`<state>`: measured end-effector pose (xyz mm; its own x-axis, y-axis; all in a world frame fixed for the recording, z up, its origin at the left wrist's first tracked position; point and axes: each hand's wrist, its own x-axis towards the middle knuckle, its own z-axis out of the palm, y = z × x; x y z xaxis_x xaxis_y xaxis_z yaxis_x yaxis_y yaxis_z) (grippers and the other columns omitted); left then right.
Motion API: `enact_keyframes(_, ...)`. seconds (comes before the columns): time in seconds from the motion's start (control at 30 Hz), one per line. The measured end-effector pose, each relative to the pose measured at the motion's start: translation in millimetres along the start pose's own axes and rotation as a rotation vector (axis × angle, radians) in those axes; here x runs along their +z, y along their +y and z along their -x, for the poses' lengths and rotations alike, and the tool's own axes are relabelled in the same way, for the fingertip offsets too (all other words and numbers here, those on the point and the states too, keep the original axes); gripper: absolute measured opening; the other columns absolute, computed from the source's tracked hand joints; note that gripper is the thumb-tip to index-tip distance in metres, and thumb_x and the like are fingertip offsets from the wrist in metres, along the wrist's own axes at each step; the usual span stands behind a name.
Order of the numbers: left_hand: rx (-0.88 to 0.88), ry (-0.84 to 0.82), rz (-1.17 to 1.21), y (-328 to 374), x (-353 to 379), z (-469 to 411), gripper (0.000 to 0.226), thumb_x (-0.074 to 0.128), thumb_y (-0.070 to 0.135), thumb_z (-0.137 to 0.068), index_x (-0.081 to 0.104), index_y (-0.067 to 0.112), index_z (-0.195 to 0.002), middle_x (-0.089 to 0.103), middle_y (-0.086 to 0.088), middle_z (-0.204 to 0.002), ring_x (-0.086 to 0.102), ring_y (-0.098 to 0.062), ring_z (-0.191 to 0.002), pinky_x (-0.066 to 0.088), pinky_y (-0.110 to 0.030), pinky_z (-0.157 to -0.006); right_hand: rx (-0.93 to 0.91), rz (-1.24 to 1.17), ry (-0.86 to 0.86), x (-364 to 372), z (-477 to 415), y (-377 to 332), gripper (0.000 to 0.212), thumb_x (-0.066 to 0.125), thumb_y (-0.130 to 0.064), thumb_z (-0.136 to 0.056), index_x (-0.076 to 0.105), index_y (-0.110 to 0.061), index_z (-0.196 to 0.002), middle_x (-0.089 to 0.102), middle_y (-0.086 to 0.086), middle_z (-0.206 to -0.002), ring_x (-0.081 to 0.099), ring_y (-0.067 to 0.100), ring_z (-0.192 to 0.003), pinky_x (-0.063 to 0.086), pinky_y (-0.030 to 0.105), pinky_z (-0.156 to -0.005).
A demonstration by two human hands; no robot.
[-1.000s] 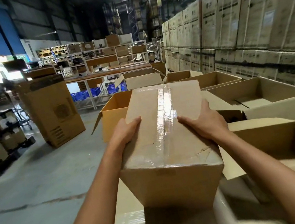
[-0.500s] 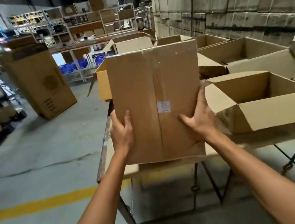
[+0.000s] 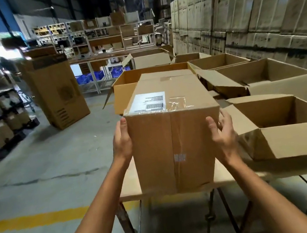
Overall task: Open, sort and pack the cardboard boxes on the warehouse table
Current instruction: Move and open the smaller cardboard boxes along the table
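A sealed box (image 3: pixel 174 133) is stood upright on the near edge of the table (image 3: pixel 129 188), close to its near left corner; it is held between both hands. The left hand (image 3: pixel 122 142) is laid against the 9 o'clock side with the thumb along the front corner; its fingers are hidden behind that side, so whether they are straight or curled cannot be told. The right hand (image 3: pixel 224 136) is set at the 3 o'clock corner, the thumb pressed on the front face and the fingers curled round the edge.

At 3 o'clock, just beside the sealed box, an open box (image 3: pixel 296 142) is seen with its flaps spread, one flap lying close behind the right hand; at 1 o'clock a second open box (image 3: pixel 283 87) is placed. At 12 o'clock an orange-brown box (image 3: pixel 124 94), also open, is set directly behind. At 10 o'clock, well apart on the floor, a tall carton (image 3: pixel 58 92) is stood; at 2 o'clock a wall of stacked cartons (image 3: pixel 252 6) is raised beyond the table; at 8 o'clock a yellow line (image 3: pixel 33 220) is painted across the floor.

The sealed box is plain brown; a clear tape seam (image 3: pixel 173 143) is run down the middle of its front face; a white label (image 3: pixel 147 102) with barcodes is stuck on top near the front left corner, under clear film.
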<state>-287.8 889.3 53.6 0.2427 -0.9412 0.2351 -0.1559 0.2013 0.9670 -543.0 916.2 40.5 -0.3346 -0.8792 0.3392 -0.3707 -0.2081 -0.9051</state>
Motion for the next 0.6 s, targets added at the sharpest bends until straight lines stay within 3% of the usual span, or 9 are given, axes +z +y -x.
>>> enact_keyframes(0.1, 0.067, 0.041, -0.184, 38, 2, -40, 0.052, 0.031, 0.057, -0.103, 0.052, 0.02, -0.132, 0.06, 0.001, -0.119, 0.059, -0.016, -0.106, 0.048, -0.027, -0.074, 0.001, 0.094, 0.118, -6, -34, -34, 0.078, 0.047, -0.066, -0.09, 0.031, -0.02, -0.15, 0.051, 0.012, -0.146, 0.054, 0.032, -0.126, 0.042, 0.034, -0.09)
enact_keyframes(0.2, 0.028, 0.015, -0.447, 63, 13, -87, 0.045, 0.043, 0.054, -0.101, 0.054, 0.017, -0.123, 0.058, 0.002, -0.11, 0.056, -0.016, -0.101, 0.042, -0.033, -0.077, 0.074, 0.271, 0.037, -6, -78, -55, 0.072, 0.06, -0.051, -0.094, 0.031, -0.017, -0.15, 0.048, 0.013, -0.147, 0.05, 0.033, -0.129, 0.045, 0.044, -0.095)
enact_keyframes(0.3, -0.027, -0.123, -0.556, 80, 32, -132, 0.038, 0.054, 0.048, -0.098, 0.06, 0.011, -0.105, 0.062, -0.001, -0.096, 0.057, -0.013, -0.081, 0.047, -0.031, -0.071, 0.138, 0.423, -0.113, 3, -117, -69, 0.081, 0.065, -0.055, -0.087, 0.03, -0.016, -0.149, 0.049, 0.014, -0.145, 0.051, 0.034, -0.127, 0.049, 0.054, -0.098)
enact_keyframes(0.43, -0.09, -0.17, -0.681, 94, 60, -177, 0.055, 0.059, 0.042, -0.095, 0.053, 0.005, -0.134, 0.06, -0.01, -0.13, 0.058, -0.029, -0.117, 0.05, -0.042, -0.097, 0.196, 0.517, -0.239, 17, -159, -88, 0.096, 0.071, -0.056, -0.081, 0.023, -0.012, -0.152, 0.049, 0.013, -0.147, 0.048, 0.034, -0.132, 0.047, 0.053, -0.103)
enact_keyframes(0.53, -0.161, -0.168, -0.752, 76, 77, -189, 0.054, 0.052, 0.044, -0.096, 0.05, 0.005, -0.134, 0.06, -0.011, -0.131, 0.058, -0.028, -0.114, 0.049, -0.044, -0.099, 0.263, 0.534, -0.332, 32, -173, -87, 0.118, 0.07, -0.071, -0.072, 0.015, -0.01, -0.157, 0.042, 0.012, -0.153, 0.043, 0.034, -0.137, 0.041, 0.049, -0.108)
enact_keyframes(0.6, -0.168, -0.175, -0.805, 65, 81, -187, 0.044, 0.049, 0.046, -0.099, 0.054, 0.008, -0.121, 0.063, -0.009, -0.12, 0.06, -0.025, -0.103, 0.05, -0.038, -0.091, 0.265, 0.644, -0.343, 45, -172, -73, 0.121, 0.06, -0.082, -0.07, 0.012, -0.014, -0.158, 0.037, 0.014, -0.156, 0.042, 0.036, -0.138, 0.04, 0.05, -0.107)
